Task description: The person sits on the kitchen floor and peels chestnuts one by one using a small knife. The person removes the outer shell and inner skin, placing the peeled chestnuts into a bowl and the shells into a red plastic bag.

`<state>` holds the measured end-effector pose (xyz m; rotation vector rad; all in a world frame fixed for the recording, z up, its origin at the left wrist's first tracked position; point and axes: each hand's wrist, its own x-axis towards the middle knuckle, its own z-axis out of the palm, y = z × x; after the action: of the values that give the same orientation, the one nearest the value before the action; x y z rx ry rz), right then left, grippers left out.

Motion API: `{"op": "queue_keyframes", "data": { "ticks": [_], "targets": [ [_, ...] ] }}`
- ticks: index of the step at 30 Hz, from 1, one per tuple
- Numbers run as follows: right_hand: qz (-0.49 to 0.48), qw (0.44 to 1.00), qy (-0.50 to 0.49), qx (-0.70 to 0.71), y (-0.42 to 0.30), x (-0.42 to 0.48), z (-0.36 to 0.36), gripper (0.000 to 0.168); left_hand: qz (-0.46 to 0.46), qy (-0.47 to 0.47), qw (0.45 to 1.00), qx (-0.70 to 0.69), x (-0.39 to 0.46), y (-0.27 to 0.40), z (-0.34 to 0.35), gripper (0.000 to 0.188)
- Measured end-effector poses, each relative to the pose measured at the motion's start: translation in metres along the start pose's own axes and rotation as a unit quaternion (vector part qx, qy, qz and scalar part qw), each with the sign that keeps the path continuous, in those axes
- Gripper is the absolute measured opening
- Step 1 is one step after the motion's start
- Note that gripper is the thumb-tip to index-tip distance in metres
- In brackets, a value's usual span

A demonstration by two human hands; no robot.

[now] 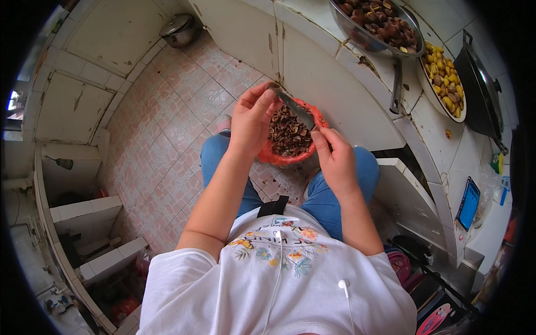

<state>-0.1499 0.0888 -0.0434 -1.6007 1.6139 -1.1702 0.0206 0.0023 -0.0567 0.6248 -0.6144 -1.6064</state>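
Note:
My right hand (pixel 336 157) holds a knife (pixel 295 109) by its handle, most of which the fingers hide. The dark blade slants up and left across to my left hand (pixel 256 113). Between the left thumb and fingers is a small brown piece (pixel 272 85), apparently a chestnut, mostly covered, with the blade's tip against it. Below both hands, a basin lined with a red plastic bag (pixel 289 158) stands on the floor between my legs. Brown chestnut shells (pixel 289 134) fill it.
On the tiled counter (pixel 435 142) at right are a steel pan (pixel 402 52) of brown chestnuts, a white bowl (pixel 459 115) of yellow peeled chestnuts, a black lidded pan (pixel 481 88) and a phone (pixel 468 204). A cabinet door (pixel 408 201) hangs ajar. A metal pot (pixel 180 31) sits on the floor.

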Motion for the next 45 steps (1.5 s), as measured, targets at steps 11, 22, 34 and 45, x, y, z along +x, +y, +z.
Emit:
{"op": "queue_keyframes", "data": {
  "ticks": [11, 22, 34, 45],
  "targets": [
    [0.113, 0.987, 0.001, 0.111, 0.001, -0.014, 0.028, 0.023, 0.059, 0.044, 0.986, 0.151, -0.001, -0.007, 0.002, 0.02],
    [-0.105, 0.952, 0.177, -0.226, 0.009, 0.008, 0.017, 0.016, -0.022, 0.01, 0.985, 0.171, -0.017, -0.002, 0.01, 0.016],
    [0.046, 0.986, -0.003, 0.163, 0.015, 0.004, 0.009, 0.023, 0.003, -0.009, 1.0, 0.023, -0.005, 0.001, -0.004, 0.025],
    [0.06, 0.992, 0.045, 0.106, 0.004, -0.006, 0.017, 0.023, 0.056, 0.012, 0.987, 0.152, -0.004, -0.004, -0.006, 0.029]
  ]
}}
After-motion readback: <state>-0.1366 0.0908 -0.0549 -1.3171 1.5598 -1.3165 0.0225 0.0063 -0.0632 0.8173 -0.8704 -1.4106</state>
